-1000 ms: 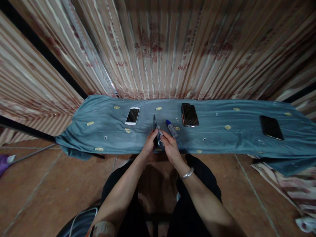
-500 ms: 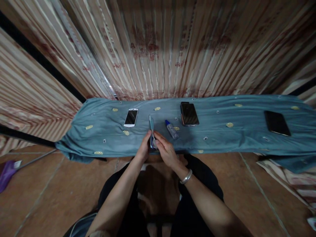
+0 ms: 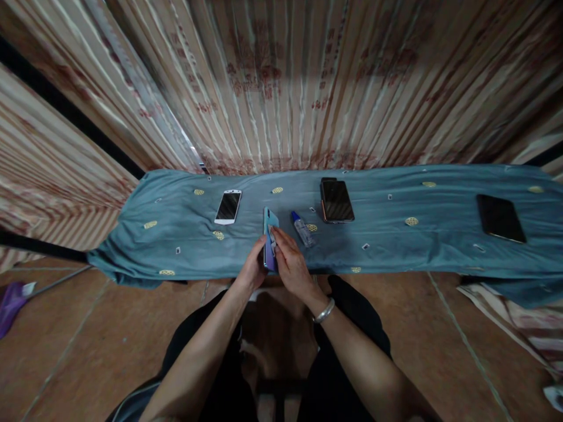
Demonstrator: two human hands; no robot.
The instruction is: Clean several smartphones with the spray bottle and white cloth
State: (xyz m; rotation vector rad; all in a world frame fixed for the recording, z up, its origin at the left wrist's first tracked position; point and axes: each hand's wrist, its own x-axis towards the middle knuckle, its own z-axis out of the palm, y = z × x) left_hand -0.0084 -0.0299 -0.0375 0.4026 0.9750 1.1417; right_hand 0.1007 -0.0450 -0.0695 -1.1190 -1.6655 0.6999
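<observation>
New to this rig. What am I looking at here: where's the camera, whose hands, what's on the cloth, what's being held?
No machine here: a head-worn camera looks down at one person's own bare arms. The left hand grips a phone with a blue-purple back; the right hand presses something small and pale, perhaps a wipe, against it. On the blue cloth lie a white phone, a small blue-capped bottle, a dark phone and another dark phone far right. A striped curtain hangs behind.
</observation>
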